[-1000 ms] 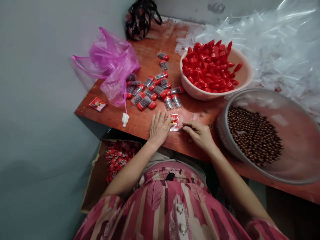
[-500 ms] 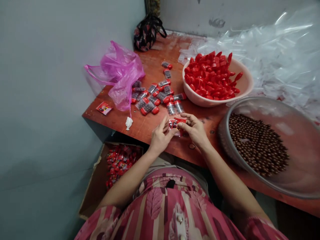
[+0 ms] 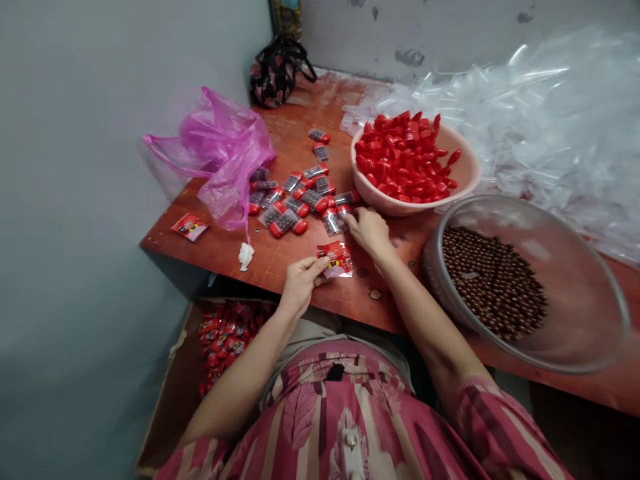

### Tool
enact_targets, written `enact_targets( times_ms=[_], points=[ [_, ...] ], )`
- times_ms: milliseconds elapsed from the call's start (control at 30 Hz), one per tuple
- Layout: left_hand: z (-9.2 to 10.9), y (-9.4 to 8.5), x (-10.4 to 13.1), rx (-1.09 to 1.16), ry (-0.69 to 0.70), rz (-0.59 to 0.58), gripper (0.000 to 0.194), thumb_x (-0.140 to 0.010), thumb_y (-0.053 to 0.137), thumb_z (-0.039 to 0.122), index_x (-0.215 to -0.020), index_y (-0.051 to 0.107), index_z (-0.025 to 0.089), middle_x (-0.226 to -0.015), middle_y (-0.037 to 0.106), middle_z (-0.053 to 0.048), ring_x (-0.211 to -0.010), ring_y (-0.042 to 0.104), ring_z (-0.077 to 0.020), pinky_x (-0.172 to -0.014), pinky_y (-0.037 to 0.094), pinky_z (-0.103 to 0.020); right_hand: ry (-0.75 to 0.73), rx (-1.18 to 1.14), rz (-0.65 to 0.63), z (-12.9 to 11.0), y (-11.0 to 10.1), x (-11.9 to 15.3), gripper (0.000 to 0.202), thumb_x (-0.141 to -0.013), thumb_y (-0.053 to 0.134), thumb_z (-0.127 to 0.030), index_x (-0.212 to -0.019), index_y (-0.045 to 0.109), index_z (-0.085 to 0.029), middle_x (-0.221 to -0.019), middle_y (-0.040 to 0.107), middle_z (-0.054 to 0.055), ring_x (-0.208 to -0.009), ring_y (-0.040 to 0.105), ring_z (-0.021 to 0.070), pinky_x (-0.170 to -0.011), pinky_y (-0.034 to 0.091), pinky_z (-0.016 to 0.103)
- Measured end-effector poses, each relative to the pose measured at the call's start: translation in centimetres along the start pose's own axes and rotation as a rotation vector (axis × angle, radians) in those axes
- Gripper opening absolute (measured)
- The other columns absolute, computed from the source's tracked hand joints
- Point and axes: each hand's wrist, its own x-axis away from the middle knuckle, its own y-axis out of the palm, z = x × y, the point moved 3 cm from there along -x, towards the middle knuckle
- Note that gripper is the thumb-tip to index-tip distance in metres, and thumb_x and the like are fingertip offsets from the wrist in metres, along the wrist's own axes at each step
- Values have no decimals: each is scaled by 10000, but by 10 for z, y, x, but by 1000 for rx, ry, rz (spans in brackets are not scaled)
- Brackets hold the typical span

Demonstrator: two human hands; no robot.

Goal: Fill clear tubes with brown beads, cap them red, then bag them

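My left hand point(image 3: 301, 285) pinches a red printed plastic packet point(image 3: 341, 259) by its left side, just above the table's front edge. To its upper right, my right hand point(image 3: 372, 232) has its fingers closed on a small clear container with a red cap point(image 3: 343, 211), partly hidden by the fingers. A similar red-capped container point(image 3: 331, 222) lies right beside it. Several more containers filled with dark balls point(image 3: 287, 221) are spread loosely beyond my hands. Another flat red packet point(image 3: 189, 227) lies near the table's left end.
A pink bowl point(image 3: 470, 175) holds red caps. At right, a large translucent basin point(image 3: 585, 293) holds brown balls point(image 3: 493, 287). Clear plastic pieces point(image 3: 550, 133) heap behind. A purple bag point(image 3: 225, 147), white scrap point(image 3: 245, 256) and dark floral bag point(image 3: 274, 73) lie left. Below, a carton point(image 3: 167, 393) holds red packets.
My right hand has let go of the packet and moved up to the red-capped containers. My left hand keeps the packet, now lower. The view has shifted slightly right.
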Motion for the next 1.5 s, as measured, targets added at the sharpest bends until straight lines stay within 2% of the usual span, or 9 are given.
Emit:
enact_targets(
  times_ms=[200, 367, 533, 667, 967, 1133, 1267, 1367, 1500],
  points=[
    [5, -8, 1, 51, 0, 148, 287, -463, 881, 266, -601, 674, 124, -580, 643, 22, -554, 599, -86, -556, 570, -206, 70, -220, -117, -3, 6, -2, 321, -831, 591, -454, -1058, 611, -227, -1078, 678, 79, -1000, 623, 269, -847, 463, 385],
    [6, -3, -13, 35, -25, 164, 192, -503, 809, 157, -624, 661, 136, -633, 684, 29, -567, 618, -91, -536, 577, -178, 18, -809, -5, 13, 6, 25, 401, -748, 704, -506, -1042, 581, -260, -985, 650, -27, -934, 589, 155, -833, 452, 272],
    [10, 11, -2, -26, 7, 171, 121, -569, 770, 139, -606, 657, 162, -631, 673, 41, -570, 609, -74, -568, 565, -129, 28, -1378, -332, 15, 11, 72, 518, -492, 877, -478, -850, 629, -199, -761, 618, -36, -669, 554, 117, -642, 461, 239],
    [9, 18, 7, -84, 28, 125, 119, -598, 791, 218, -635, 679, 206, -689, 701, 47, -619, 624, -109, -541, 573, -159, 96, -1379, -351, 20, 9, 91, 555, -384, 924, -401, -798, 619, -192, -752, 614, -51, -670, 547, 102, -639, 451, 218],
    [3, 30, 13, -39, 1, 1, 317, -436, 890, 283, -654, 673, 204, -686, 712, 64, -596, 615, -98, -536, 573, -187, 85, -1378, -248, 23, 8, 96, 559, -396, 916, -322, -834, 592, -197, -745, 596, -68, -655, 533, 92, -619, 441, 217],
    [-3, 35, 23, 24, -54, -97, 363, -482, 892, 300, -749, 707, 138, -774, 731, -18, -675, 664, -141, -611, 586, -251, 32, -1295, -156, 25, -4, 105, 461, -510, 864, -369, -814, 570, -184, -701, 588, -65, -640, 535, 94, -644, 452, 232],
    [-5, 37, 18, 134, -71, -91, 322, -525, 873, 278, -721, 679, 114, -703, 699, -20, -608, 635, -119, -604, 557, -250, 119, -1371, -115, 38, -2, 122, 329, -790, 630, -498, -909, 513, -214, -710, 608, -44, -540, 547, 90, -529, 462, 224],
    [-6, 35, 11, 275, -97, -15, 301, -536, 870, 240, -680, 638, 114, -639, 663, 3, -555, 610, -97, -559, 526, -220, 102, -1427, -137, 50, 9, 136, 353, -783, 658, -464, -973, 471, -234, -799, 645, -22, -580, 614, 107, -520, 498, 228],
    [-6, 43, 14, 414, -107, -17, 255, -620, 836, 210, -734, 631, 111, -681, 675, -1, -581, 626, -97, -601, 533, -224, 5, -1202, -101, 57, 16, 161, 339, -850, 615, -441, -1079, 480, -231, -763, 646, -25, -564, 626, 117, -506, 517, 238]
  ],
)
